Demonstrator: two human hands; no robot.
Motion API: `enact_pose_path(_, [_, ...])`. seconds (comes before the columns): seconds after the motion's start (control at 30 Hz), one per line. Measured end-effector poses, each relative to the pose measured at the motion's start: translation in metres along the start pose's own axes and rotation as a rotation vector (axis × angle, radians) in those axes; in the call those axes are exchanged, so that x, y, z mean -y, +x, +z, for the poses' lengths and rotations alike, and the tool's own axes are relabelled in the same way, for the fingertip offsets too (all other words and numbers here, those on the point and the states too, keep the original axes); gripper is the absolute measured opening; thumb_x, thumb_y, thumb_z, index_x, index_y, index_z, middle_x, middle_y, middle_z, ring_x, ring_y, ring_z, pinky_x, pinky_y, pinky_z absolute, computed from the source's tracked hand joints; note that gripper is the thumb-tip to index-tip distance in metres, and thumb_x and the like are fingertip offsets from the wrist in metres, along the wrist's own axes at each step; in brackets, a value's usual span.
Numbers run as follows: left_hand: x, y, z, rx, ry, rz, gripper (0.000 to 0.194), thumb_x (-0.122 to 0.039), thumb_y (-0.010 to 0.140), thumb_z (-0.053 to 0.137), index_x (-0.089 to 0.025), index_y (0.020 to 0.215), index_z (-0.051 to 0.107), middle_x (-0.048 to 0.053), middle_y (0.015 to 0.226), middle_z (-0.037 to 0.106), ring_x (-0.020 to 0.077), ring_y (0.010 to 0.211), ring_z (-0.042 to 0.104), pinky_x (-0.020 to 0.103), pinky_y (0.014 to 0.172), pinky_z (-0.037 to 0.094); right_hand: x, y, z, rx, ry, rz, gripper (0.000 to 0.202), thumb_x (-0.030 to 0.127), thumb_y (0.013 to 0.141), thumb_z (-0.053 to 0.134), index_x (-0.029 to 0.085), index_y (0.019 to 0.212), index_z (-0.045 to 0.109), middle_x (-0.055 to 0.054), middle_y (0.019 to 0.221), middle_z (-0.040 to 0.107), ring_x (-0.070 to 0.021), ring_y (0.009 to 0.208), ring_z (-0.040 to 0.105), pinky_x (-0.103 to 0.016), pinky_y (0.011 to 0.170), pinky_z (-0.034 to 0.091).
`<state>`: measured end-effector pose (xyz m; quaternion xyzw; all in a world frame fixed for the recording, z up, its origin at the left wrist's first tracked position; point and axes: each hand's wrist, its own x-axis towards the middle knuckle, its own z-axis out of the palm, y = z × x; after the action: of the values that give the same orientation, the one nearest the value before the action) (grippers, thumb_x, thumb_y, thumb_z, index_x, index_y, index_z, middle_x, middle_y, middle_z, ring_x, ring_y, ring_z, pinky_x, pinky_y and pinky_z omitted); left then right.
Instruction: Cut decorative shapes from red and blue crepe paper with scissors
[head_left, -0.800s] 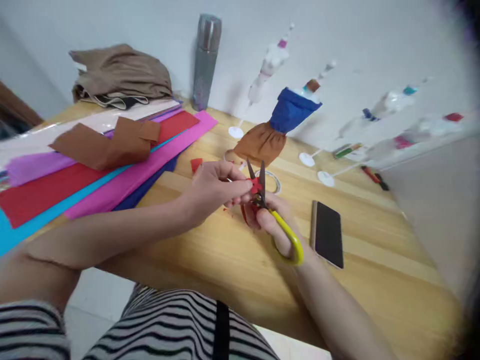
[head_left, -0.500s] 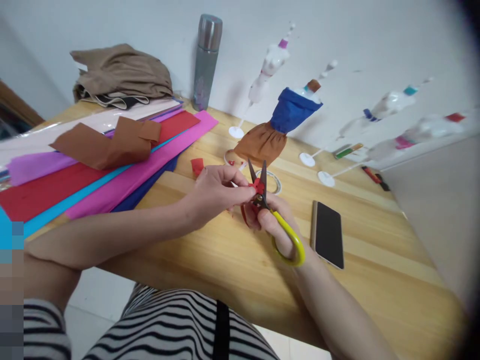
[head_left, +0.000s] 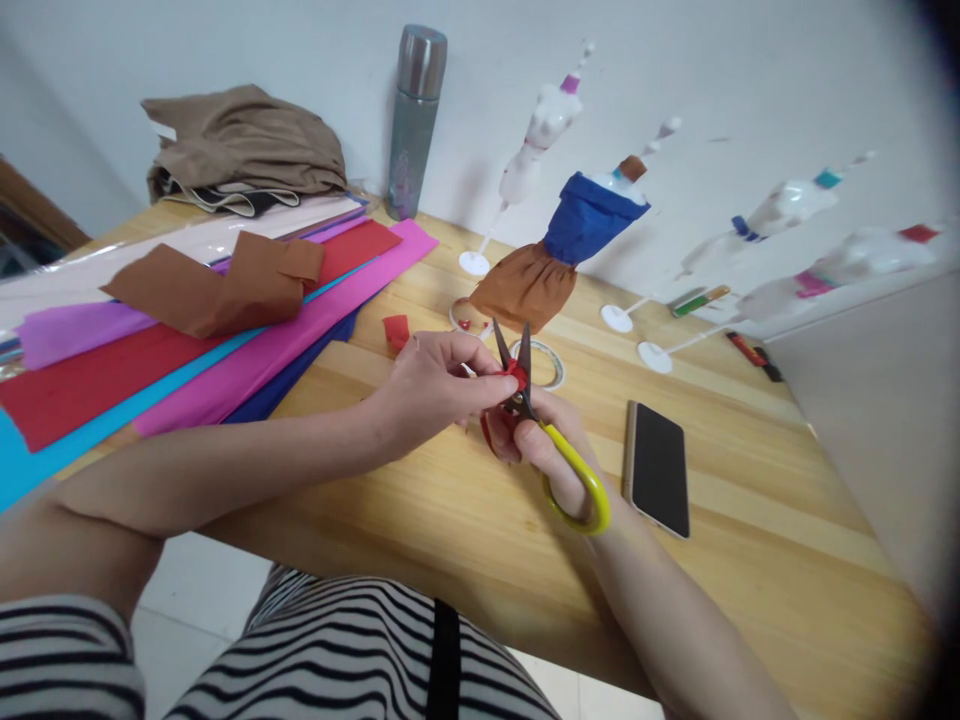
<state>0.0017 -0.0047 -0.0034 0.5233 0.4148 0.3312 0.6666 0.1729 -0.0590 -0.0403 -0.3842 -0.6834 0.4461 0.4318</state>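
Between thumb and fingers my left hand [head_left: 442,385] pinches a small red piece [head_left: 514,374], which lies between the parted blades of the scissors. My right hand [head_left: 551,440] is closed on the yellow-handled scissors [head_left: 523,352], their dark tips pointing away from me. Some red material also shows under the right fingers, partly hidden. Just beyond the hands are a roll of tape [head_left: 553,366] and another ring [head_left: 463,317] with small red bits. A red scrap [head_left: 396,332] lies on the table left of that ring.
Coloured sheets [head_left: 247,370] and a brown piece [head_left: 225,295] cover the left side. Behind stand a flask [head_left: 416,130], folded cloth [head_left: 247,150] and several white mannequins, one in a blue and brown dress [head_left: 589,220]. A phone [head_left: 658,468] lies at right.
The red piece shows less between the blades and looks more bunched at my left fingertips. The scissors stay parted, and both hands have hardly moved.
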Motion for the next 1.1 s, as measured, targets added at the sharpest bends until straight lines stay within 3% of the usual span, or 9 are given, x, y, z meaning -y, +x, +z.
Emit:
enact_pose_path(0.17, [0.0015,-0.0001,-0.0014,0.011,0.045,0.012,0.02,-0.021,0.072,0.074,-0.017,0.056,0.062,-0.001,0.055,0.062,0.0078,0.051,0.053,0.018,0.048,0.041,0.0007,-0.0001,0.001,-0.002,0.01,0.018,0.045,0.067,0.1,0.059,0.024,0.09,0.066,0.004,0.062,0.048,-0.0157,0.054,0.037,-0.036,0.068,0.047])
enact_pose_path(0.27, [0.0015,-0.0009,-0.0014,0.014,0.066,0.058,0.021,-0.022,0.073,0.073,-0.016,0.056,0.062,-0.002,0.057,0.063,0.0071,0.052,0.051,0.019,0.049,0.038,-0.0015,-0.0001,0.0009,-0.019,0.014,-0.003,0.048,0.068,0.099,0.059,0.023,0.083,0.063,0.004,0.06,0.048,-0.0154,0.054,0.037,-0.035,0.067,0.045])
enact_pose_path(0.47, [-0.0004,-0.0025,-0.0011,0.009,0.103,0.067,0.023,-0.021,0.076,0.072,-0.016,0.057,0.061,-0.002,0.055,0.061,0.0063,0.05,0.045,0.02,0.049,0.032,-0.0019,-0.0011,0.001,-0.042,-0.01,0.027,0.052,0.069,0.098,0.06,0.023,0.074,0.058,0.002,0.06,0.05,-0.0193,0.065,0.049,-0.035,0.071,0.044])
enact_pose_path(0.7, [-0.0029,-0.0036,0.0004,0.027,0.06,0.051,0.026,-0.015,0.077,0.072,-0.016,0.054,0.059,-0.004,0.051,0.057,0.006,0.05,0.045,0.02,0.05,0.032,-0.001,-0.0004,0.0039,-0.016,0.022,0.012,0.052,0.067,0.1,0.057,0.023,0.073,0.056,0.003,0.061,0.05,-0.016,0.057,0.041,-0.034,0.068,0.042])
enact_pose_path(0.93, [0.0014,-0.0039,-0.0005,0.025,0.068,0.065,0.027,-0.018,0.078,0.075,-0.016,0.056,0.059,-0.003,0.054,0.059,0.0073,0.052,0.046,0.021,0.051,0.033,-0.0018,-0.0029,0.0039,-0.027,-0.004,0.06,0.054,0.073,0.098,0.055,0.024,0.074,0.057,0.001,0.062,0.05,-0.0205,0.065,0.049,-0.035,0.065,0.041])
enact_pose_path(1.1, [0.0042,-0.0022,-0.002,0.022,0.101,0.115,0.026,-0.021,0.078,0.075,-0.017,0.058,0.06,-0.002,0.056,0.061,0.0085,0.054,0.047,0.022,0.053,0.035,-0.0021,-0.004,0.0032,-0.049,-0.02,0.06,0.054,0.073,0.097,0.058,0.023,0.075,0.057,0.0,0.067,0.051,-0.0196,0.066,0.047,-0.035,0.064,0.039])
